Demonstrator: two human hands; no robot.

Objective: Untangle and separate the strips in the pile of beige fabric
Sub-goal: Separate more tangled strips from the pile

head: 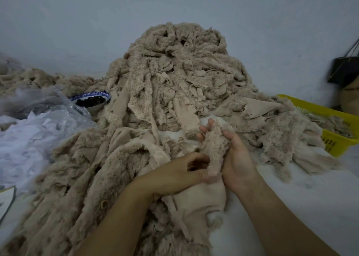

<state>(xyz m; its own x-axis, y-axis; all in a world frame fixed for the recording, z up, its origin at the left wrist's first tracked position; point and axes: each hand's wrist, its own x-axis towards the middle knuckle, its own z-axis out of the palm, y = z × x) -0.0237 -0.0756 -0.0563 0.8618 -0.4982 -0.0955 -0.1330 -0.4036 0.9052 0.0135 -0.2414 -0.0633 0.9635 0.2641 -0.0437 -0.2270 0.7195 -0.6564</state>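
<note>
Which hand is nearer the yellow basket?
Right. The right hand, gripping a fuzzy strip, lies left of the yellow basket; the left hand is farther left, beyond that strip.

Blurred black bag [342,71] at the right edge; yellow basket [339,144] half beneath the beige fabric [174,71]

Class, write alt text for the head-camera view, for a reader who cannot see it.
A right hand grips a fuzzy beige fabric strip while the left hand pinches its lower end. Behind rises a tall pile of beige fabric, a yellow plastic basket beside it.
</note>
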